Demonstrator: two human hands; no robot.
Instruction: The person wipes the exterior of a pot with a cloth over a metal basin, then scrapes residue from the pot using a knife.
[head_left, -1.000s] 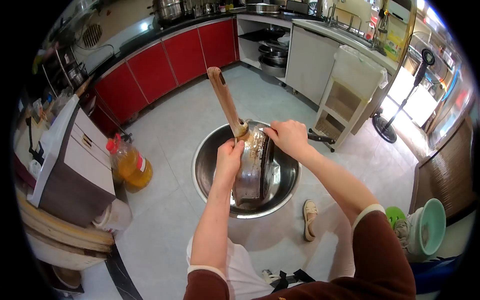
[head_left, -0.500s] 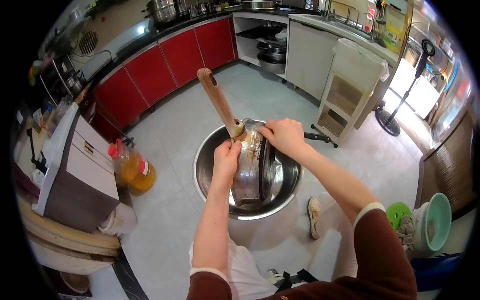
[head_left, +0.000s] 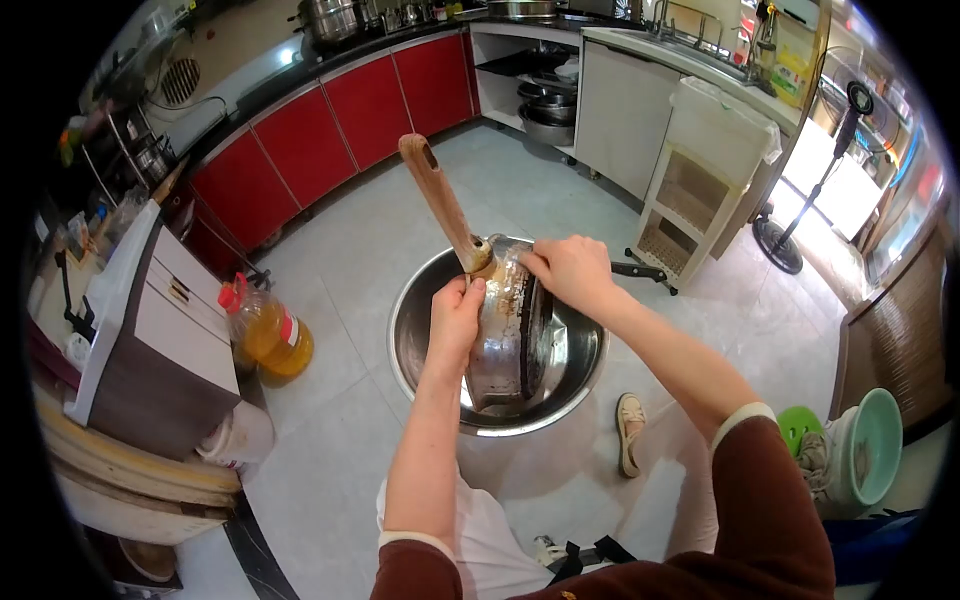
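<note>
A saucepan [head_left: 497, 345] with a brown wooden handle [head_left: 435, 190] is tilted on its side over a wide steel basin [head_left: 398, 345]. Its metal wall is stained, and the dark base faces right. My left hand [head_left: 457, 315] is closed on the pan's rim just below the handle joint. My right hand [head_left: 572, 270] is closed at the upper edge of the pan's wall, beside the base. From behind that hand a knife [head_left: 640, 271] sticks out to the right by its black riveted handle; the blade is mostly hidden by the fingers and pan.
An oil jug [head_left: 270, 335] stands on the floor left of the basin. Red cabinets [head_left: 305, 135] line the back. A white rolling rack [head_left: 690, 190] and a standing fan [head_left: 780, 245] are at right. My shoe [head_left: 630, 435] rests near the basin; a green bucket [head_left: 872, 450] stands lower right.
The whole view has shifted very slightly. Both hands keep their places on the saucepan and knife, with hardly any visible movement.
</note>
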